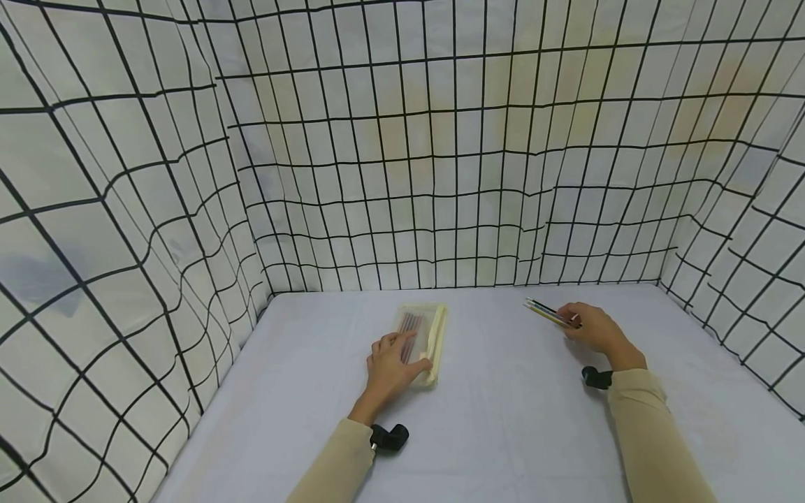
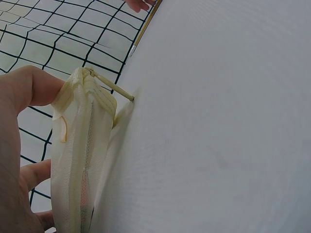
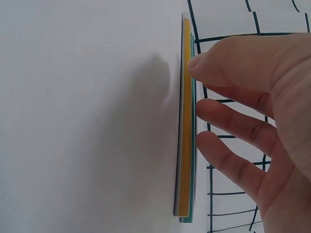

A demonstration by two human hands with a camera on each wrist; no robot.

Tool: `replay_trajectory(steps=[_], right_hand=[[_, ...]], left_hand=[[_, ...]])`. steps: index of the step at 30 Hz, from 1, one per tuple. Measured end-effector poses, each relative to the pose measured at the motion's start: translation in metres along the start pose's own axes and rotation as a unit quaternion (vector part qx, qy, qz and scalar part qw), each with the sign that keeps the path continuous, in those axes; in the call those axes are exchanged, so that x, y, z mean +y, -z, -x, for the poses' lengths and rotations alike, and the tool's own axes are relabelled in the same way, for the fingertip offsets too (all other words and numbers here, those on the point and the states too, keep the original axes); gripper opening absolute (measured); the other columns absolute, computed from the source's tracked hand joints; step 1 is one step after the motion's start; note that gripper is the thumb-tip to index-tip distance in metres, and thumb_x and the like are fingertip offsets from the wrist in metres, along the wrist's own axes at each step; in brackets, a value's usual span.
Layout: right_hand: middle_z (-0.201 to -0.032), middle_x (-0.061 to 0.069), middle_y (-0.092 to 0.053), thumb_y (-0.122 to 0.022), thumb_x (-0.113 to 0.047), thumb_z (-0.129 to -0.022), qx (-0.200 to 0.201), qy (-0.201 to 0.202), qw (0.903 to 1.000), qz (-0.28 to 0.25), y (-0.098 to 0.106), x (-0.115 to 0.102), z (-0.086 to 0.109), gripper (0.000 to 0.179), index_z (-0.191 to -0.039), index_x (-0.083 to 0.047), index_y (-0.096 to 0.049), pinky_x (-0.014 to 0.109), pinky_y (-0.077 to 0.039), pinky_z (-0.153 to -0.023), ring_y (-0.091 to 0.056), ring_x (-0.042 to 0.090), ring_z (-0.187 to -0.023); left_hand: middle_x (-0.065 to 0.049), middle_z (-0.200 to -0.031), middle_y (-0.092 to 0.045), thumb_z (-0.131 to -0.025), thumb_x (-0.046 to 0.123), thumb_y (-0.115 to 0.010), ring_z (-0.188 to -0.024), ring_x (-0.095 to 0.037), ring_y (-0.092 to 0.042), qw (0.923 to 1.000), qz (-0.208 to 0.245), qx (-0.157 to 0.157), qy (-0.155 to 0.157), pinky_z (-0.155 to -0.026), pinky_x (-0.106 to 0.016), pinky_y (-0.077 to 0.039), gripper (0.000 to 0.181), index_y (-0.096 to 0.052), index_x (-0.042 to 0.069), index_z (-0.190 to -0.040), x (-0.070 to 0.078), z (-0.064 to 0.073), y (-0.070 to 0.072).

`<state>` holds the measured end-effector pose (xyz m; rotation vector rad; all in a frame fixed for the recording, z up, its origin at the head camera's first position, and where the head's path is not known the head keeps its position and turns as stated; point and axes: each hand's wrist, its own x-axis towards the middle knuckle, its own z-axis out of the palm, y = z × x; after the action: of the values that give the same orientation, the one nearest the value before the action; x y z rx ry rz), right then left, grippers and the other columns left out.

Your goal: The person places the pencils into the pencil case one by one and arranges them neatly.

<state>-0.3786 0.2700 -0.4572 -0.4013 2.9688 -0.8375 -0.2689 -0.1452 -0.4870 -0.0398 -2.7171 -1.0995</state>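
Observation:
A pale yellow see-through pencil case (image 1: 435,332) lies on the white table, with several slim sticks (image 1: 410,327) showing through it. My left hand (image 1: 391,363) rests over the case, fingers spread on its top and thumb at its near end. In the left wrist view, the mesh case (image 2: 73,160) has a zip and a stick-like pull (image 2: 114,86). Off to the right, my right hand (image 1: 594,327) pinches a small bunch of pencils (image 1: 546,311). A yellow pencil (image 3: 185,121) lies against a teal one (image 3: 192,194) in the right wrist view, the thumb overlapping them.
The white-covered table (image 1: 503,426) spreads under both hands. A black grid net (image 1: 402,175) before pale cloth rises along the back and both sides. Small black wrist cameras (image 1: 390,438) sit beside both sleeves.

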Motion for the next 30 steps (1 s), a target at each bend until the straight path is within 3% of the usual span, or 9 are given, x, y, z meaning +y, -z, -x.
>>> replay_trajectory(steps=[16,30], right_hand=[[-0.119,0.019,-0.07,-0.069,-0.002,-0.089,0.006,0.003,0.9997,0.026,-0.004,0.0081,-0.0005,0.035,-0.124,-0.004,-0.068,0.051,-0.051,-0.084,-0.063,0.034,-0.103],[-0.103,0.012,-0.071,-0.066,0.0,-0.089,0.013,0.019,0.9978,0.062,-0.0076,0.0015,-0.0007,0.027,-0.114,-0.007,-0.072,0.051,-0.05,-0.081,-0.063,0.031,-0.095]], left_hand=[[-0.014,-0.15,-0.046,-0.076,0.048,-0.071,-0.134,-0.035,-0.038,1.0,-0.001,-0.001,0.002,-0.107,-0.061,-0.03,0.075,-0.056,0.026,-0.146,-0.0001,-0.0003,-0.0005],[-0.014,-0.149,-0.047,-0.074,0.048,-0.071,-0.132,-0.036,-0.039,1.0,-0.003,0.001,0.003,-0.106,-0.06,-0.03,0.076,-0.057,0.026,-0.146,0.0003,-0.0011,-0.0006]])
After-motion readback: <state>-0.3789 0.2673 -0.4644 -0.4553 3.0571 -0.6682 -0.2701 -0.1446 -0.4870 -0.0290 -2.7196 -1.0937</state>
